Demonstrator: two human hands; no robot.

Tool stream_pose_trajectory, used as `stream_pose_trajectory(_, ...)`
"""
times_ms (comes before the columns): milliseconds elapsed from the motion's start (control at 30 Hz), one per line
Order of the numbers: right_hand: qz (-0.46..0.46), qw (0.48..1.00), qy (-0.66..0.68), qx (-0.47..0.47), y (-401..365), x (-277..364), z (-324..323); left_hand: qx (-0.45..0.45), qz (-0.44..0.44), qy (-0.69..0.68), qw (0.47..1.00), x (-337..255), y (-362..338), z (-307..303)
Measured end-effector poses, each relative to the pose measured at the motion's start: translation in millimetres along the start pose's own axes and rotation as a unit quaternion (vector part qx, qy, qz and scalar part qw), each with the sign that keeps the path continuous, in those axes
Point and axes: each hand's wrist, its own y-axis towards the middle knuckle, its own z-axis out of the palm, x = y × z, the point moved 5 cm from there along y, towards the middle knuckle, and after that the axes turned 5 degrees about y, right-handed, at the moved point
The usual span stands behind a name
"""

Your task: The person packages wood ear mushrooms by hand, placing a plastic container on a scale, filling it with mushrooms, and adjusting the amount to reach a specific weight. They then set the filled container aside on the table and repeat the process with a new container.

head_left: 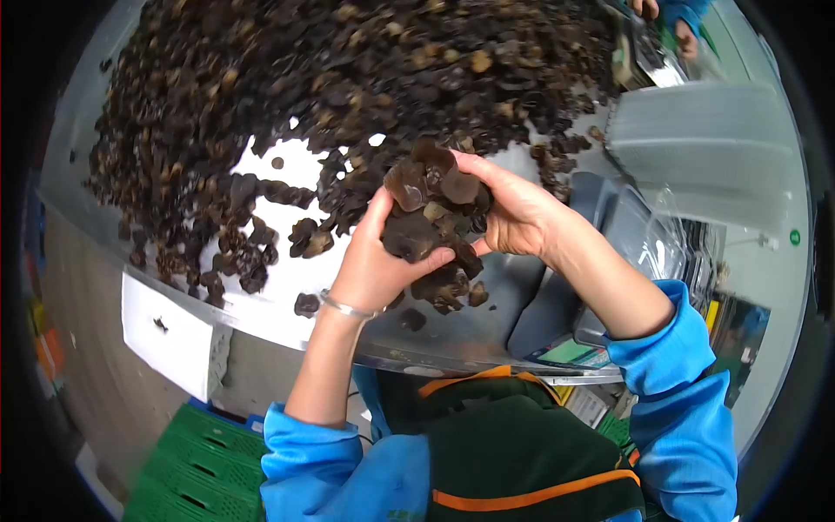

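Observation:
A clump of dark brown wood ear mushrooms (426, 196) is held up between my two hands, over the near part of the table. My left hand (383, 244), with a metal bangle at the wrist, curls around the clump's near left side, thumb across the front. On the right side my right hand (522, 209) grips the same clump, its thumb along the top and the fingers partly hidden beneath. More loose mushrooms (439, 291) show just below the hands. A large heap of mushrooms (348, 78) spreads over the table behind.
The table (270, 313) has a bright white lit area and a raised metal edge. Grey plastic trays (557, 309) and a clear plastic bag (657, 239) lie at right. A white box (165, 335) and green crates (204, 470) are at lower left. Another person's hand (686, 39) shows at top right.

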Motion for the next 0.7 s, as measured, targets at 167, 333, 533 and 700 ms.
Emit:
stream_pose_trajectory(167, -0.149, 0.975, 0.160, 0.024, -105, 31, -32, 0.115, 0.029, -0.034, 0.992, -102, 27, 64)
stream_pose_trajectory(333, -0.251, 0.947, 0.195, -0.053, -230, 8, -118, 0.304, 0.077, -0.056, 0.948, -152, 31, 195)
stream_pose_trajectory(533, -0.198, 0.933, 0.273, -0.123, -252, -87, -225, 0.380, 0.114, 0.109, 0.911, -98, -1, 313)
stream_pose_trajectory(700, -0.165, 0.946, 0.160, -0.227, -264, -113, -256, 0.328, 0.136, 0.304, 0.884, -100, -17, 317)
